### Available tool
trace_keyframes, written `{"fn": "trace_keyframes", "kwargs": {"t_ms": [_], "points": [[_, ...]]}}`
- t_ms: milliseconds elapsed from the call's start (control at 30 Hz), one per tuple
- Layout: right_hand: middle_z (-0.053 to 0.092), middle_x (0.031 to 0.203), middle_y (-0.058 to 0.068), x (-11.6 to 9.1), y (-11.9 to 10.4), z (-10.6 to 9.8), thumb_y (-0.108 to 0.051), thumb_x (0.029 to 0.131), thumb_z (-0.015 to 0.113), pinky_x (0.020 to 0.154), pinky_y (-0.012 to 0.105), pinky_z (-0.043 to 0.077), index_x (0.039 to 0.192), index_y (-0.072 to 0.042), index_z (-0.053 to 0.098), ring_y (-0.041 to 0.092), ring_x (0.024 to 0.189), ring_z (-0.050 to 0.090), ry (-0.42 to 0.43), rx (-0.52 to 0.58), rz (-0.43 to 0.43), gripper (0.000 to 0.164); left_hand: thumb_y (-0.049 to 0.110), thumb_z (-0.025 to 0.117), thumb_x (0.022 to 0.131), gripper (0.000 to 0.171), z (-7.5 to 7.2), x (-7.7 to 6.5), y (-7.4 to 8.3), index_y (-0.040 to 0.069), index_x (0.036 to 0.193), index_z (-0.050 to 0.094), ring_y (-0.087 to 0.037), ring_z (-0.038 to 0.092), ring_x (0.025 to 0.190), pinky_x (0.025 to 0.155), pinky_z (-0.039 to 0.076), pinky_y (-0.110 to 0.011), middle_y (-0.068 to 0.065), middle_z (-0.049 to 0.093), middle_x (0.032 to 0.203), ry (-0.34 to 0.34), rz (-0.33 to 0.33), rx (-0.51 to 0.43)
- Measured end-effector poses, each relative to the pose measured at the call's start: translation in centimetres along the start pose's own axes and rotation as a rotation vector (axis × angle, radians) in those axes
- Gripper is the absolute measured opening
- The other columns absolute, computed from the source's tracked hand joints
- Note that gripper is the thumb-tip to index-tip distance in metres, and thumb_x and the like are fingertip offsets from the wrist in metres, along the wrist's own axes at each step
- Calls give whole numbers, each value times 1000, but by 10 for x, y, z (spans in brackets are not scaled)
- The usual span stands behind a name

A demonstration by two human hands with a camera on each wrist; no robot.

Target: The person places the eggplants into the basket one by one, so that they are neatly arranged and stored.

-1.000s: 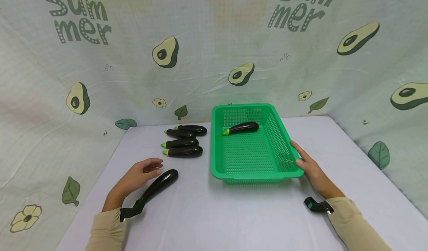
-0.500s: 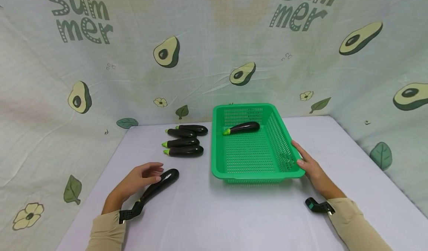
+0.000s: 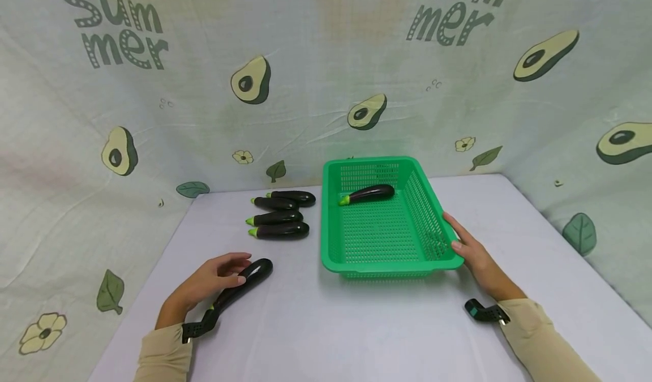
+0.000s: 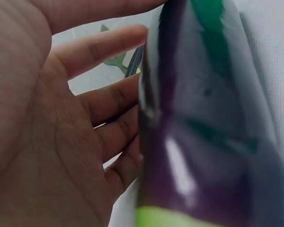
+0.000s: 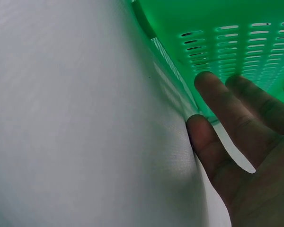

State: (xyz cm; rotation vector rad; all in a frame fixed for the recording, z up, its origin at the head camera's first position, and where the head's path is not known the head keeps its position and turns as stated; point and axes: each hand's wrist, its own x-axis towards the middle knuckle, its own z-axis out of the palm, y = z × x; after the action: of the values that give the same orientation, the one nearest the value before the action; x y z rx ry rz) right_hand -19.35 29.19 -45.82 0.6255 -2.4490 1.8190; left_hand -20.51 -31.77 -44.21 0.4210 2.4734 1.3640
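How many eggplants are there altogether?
6: one in the green basket, one beside the left hand, and four grouped left of the basket. Those four partly overlap, but each is distinguishable.

Head view's pretty bright and even, soft shadow on the tabletop (image 3: 377,337) by the near side of the green basket (image 3: 397,267). Left wrist cam's way dimmer, white glare streak on the eggplant (image 4: 203,109), green end (image 4: 170,218) blurry. Right wrist's grey and murky.

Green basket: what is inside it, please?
Inside the green basket, one eggplant lies toward the far side, its green stem end pointing left. Whatever is directly beneath this eggplant is covered by it and cannot be seen.
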Motion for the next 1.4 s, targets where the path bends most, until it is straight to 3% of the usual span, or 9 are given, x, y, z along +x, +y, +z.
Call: {"fn": "trace_keyframes", "kwargs": {"t_ms": [233, 433, 733, 867, 1067, 1400], "points": [[4, 168, 4, -2, 0, 0, -15, 108, 34, 101, 8, 23, 163, -25, 13, 1, 146, 12, -8, 8, -14, 60, 26, 73, 94, 55, 0, 1, 2, 4, 141, 55, -32, 55, 123, 91, 49, -25, -16, 57, 137, -21, 17, 42], [4, 168, 6, 1, -4, 0, -15, 108, 34, 103, 8, 20, 163, -24, 14, 5, 148, 7, -7, 3, -31, 60, 28, 76, 91, 58, -8, -4, 8, 3, 139, 56, -29, 57, 117, 89, 49, -25, -14, 60, 132, -36, -24, 111], [7, 167, 3, 0, -1, 1, -16, 107, 36, 102, 9, 20, 163, -27, 16, 4, 147, 9, 2, -18, -3, 60, 24, 80, 86, 72, -10, -14, 14, 2, 146, 45, -29, 51, 115, 87, 49, -28, -18, 51, 135, -155, -39, 163], [7, 167, 3, 0, -1, 0, -16, 108, 35, 103, 8, 20, 163, -26, 16, 4, 148, 8, 5, -23, -14, 59, 25, 81, 86, 77, -7, -14, 16, 7, 150, 42, -28, 51, 110, 86, 47, -33, -15, 53, 127, -162, -25, 195], [6, 168, 6, -1, 0, 1, -14, 108, 34, 104, 7, 19, 163, -24, 16, 4, 148, 7, -7, -10, -34, 59, 26, 83, 84, 84, -4, -13, 16, 9, 153, 38, -22, 51, 90, 73, 44, -29, -10, 55, 105, -172, -7, 227], [5, 168, 6, 1, 0, 0, -15, 108, 33, 103, 8, 22, 163, -24, 15, 4, 147, 11, -15, 18, -24, 59, 28, 84, 82, 74, -4, -8, 14, 5, 142, 48, -23, 52, 91, 73, 47, -29, -7, 56, 100, -138, -52, 241]]}}
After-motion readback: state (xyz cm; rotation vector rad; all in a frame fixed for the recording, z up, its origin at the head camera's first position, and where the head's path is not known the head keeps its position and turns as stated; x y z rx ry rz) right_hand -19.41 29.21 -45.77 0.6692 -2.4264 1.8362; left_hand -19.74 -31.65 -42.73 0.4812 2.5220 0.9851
